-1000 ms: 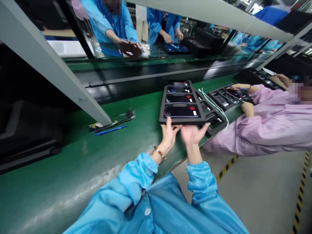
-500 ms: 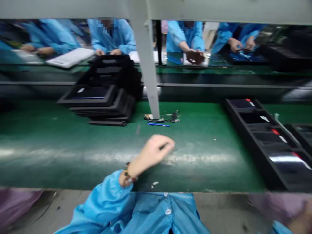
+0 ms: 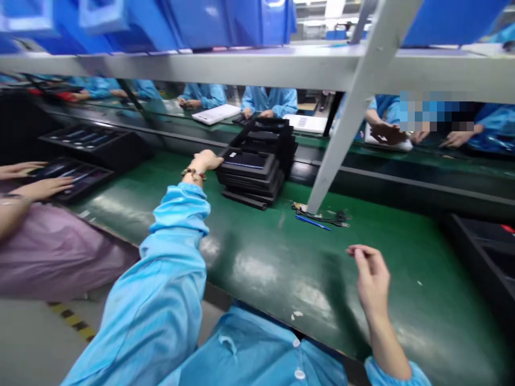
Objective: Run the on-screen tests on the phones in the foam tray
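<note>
My left hand (image 3: 206,160) is at the near left corner of a stack of black trays (image 3: 246,185). Its fingers close on the rim of the top tray, partly hidden from me. In that tray lies a dark flat panel (image 3: 248,160) with a small white label. Over the green bench my right hand (image 3: 372,276) hovers with loosely bent fingers, thumb apart, and nothing visible in it. Beyond it, a blue pen (image 3: 313,222) and dark cables (image 3: 338,217) lie by the foot of a metal post (image 3: 340,139).
Another black tray (image 3: 478,262) stands at the right. On the left, a neighbour's hands (image 3: 44,187) rest over a tray of dark devices (image 3: 86,179). Blue bins (image 3: 225,24) line the shelf above. Several people in blue work across the bench.
The view has swung left and up. My left hand has gone from above the bench middle to the tray stack. My right hand has come from the lower right edge to over the bench.
</note>
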Motion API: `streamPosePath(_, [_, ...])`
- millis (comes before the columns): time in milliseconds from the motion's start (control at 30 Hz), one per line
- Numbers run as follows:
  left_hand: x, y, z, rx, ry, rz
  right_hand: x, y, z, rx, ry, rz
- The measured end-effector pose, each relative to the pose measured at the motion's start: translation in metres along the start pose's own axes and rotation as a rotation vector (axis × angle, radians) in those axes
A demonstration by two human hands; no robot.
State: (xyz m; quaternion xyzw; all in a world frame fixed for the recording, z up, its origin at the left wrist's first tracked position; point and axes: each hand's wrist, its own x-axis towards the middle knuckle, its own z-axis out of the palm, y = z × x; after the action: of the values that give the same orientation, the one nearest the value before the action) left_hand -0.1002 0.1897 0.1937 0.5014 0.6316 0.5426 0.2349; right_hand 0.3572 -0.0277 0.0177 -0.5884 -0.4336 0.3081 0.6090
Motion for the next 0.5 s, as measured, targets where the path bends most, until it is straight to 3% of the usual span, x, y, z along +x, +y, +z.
streamPosePath(100, [-0.049,0.0,-0.005,-0.006,0.01,-0.071,-0.015,-0.005,0.071,0.155,-0.374,0.176])
streamPosePath(167, [-0.112,-0.006,0.004,-0.059,0.018,-0.084,-0.028,-0.015,0.107,0.323,-0.521,0.245])
streamPosePath(200, [-0.151,-0.011,0.014,-0.099,0.011,-0.086,-0.034,-0.02,0.119,0.405,-0.548,0.262])
streamPosePath(267, [-0.234,-0.024,0.038,-0.195,-0.03,-0.093,-0.043,-0.028,0.132,0.497,-0.467,0.286])
streamPosePath(333, [-0.3,-0.04,0.055,-0.309,-0.131,-0.104,-0.047,-0.029,0.126,0.477,-0.277,0.321])
streamPosePath(367, [-0.32,-0.05,0.056,-0.474,-0.158,-0.128,-0.047,-0.026,0.115,0.442,-0.189,0.341])
streamPosePath(433, [-0.326,-0.073,0.042,-0.675,0.096,-0.228,-0.045,-0.015,0.081,0.368,-0.084,0.384])
streamPosePath(500, [-0.297,-0.099,0.014,-0.711,0.147,-0.309,-0.042,0.001,0.034,0.293,-0.029,0.437])
